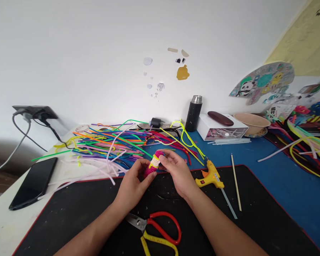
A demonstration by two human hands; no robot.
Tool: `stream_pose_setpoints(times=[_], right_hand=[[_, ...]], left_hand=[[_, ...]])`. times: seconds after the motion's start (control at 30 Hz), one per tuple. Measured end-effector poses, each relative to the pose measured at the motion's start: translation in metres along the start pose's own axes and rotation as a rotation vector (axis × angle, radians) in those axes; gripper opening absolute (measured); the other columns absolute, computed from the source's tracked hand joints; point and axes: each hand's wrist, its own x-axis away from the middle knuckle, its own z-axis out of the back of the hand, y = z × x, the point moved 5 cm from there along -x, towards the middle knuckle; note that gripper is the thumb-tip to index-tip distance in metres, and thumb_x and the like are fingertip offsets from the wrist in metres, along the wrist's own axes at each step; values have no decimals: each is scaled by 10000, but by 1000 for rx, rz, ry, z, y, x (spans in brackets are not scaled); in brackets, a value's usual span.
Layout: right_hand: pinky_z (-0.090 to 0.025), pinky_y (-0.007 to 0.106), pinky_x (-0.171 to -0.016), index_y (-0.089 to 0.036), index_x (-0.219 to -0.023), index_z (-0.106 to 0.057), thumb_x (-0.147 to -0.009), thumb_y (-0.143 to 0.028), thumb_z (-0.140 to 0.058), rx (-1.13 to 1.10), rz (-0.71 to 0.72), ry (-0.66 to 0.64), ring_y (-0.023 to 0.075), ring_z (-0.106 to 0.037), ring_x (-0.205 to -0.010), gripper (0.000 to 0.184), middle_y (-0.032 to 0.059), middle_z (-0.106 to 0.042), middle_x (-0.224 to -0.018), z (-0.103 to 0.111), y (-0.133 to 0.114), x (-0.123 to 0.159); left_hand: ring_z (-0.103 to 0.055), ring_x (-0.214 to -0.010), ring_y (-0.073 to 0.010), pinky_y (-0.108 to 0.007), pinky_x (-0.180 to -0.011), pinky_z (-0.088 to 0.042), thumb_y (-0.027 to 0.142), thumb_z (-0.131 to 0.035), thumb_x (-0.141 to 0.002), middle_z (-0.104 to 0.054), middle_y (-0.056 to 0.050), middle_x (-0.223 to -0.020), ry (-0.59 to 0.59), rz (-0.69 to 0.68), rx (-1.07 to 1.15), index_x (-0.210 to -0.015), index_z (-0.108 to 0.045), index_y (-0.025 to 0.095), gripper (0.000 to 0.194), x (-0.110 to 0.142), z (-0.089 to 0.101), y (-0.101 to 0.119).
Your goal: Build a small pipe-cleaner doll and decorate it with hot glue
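Note:
Both my hands meet over the black mat [77, 209], holding a small pink and yellow pipe-cleaner figure [154, 164]. My left hand [134, 183] grips its pink lower part from the left, fingers curled round it. My right hand [176, 169] pinches the upper pink end from the right. Red and yellow scissors [160, 229] lie on the mat between my forearms. A yellow glue gun [210, 176] rests just right of my right hand.
A heap of coloured pipe cleaners [114, 144] lies behind my hands, with more at the right edge [304, 145]. A phone [33, 183] lies at the left. A black flask [194, 113], white box [220, 128], bowl [252, 122] and wooden stick [236, 186] stand further right.

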Motion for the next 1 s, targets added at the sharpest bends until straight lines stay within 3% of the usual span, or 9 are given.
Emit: stream_pose_setpoints(times=[0.57,1.0], right_hand=[[-561,369,-857,-244,-961,-802,-752,-503,-929,-56,-1,-26,219,-688,-878,356,18,-745,-918,-4,-3,2],[-562,370,-885,-246,-955,-801,-759,-459,-917,-30,13,-3,229,-703,-928,312,17,-773,-950,-2,-4,2]], left_hand=[[-706,-924,-235,-328,-826,-540,383,-754,-892,-739,-29,-993,-25,-15,-48,-1060,-645,253,238,4,-3,2],[-701,-928,-241,-343,-841,-540,398,-742,-893,-725,-33,-1007,-53,0,-45,-1069,-635,259,249,4,-4,3]])
